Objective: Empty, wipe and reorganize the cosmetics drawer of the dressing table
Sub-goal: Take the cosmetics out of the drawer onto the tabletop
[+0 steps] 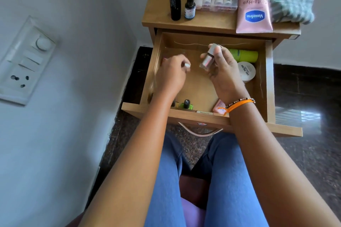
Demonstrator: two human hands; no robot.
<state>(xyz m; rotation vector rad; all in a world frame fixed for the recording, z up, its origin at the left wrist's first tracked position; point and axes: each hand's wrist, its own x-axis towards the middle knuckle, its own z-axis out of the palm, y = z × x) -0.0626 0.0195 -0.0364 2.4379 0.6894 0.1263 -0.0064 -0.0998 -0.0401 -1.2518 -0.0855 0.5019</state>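
Open wooden drawer (pixel 268 79) — left hand (pixel 172 74) curled on a small pale, blurred item; green bottle (pixel 186 104) at front wall; right hand (pixel 221 72) pinching silver-capped glass polish bottle (pixel 208 57) above the floor; green tube (pixel 244 55) and round white jar (pixel 246 72) at right.

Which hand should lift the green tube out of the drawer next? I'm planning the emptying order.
Neither hand is free, but the right hand, holding a small silver-capped bottle, hovers just beside the green tube. The left hand, gripping something small, is across the wooden drawer.
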